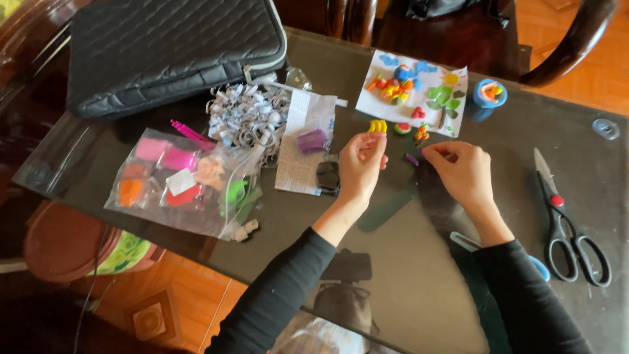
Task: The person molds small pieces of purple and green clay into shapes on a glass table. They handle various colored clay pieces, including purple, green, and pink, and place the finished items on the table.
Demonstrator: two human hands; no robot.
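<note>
My left hand [360, 164] hovers over the dark glass table [419, 288], its fingertips pinching a small yellow clay piece [377, 126]. My right hand [462, 170] rests just right of it, fingers curled close to a tiny purple clay bit [412, 158]. Behind both hands lies a white card [458, 113] covered with small colourful clay figures. A purple clay lump [312, 140] and a black lump [327, 176] sit on a printed paper slip [296, 157] to the left.
A clear bag of coloured clay pieces [183, 180] lies at left, shredded paper [246, 115] and a black quilted case [170, 49] behind it. Scissors [567, 226] lie at right, a small blue cup [489, 93] at the back. A dark green strip [385, 210] lies between my arms.
</note>
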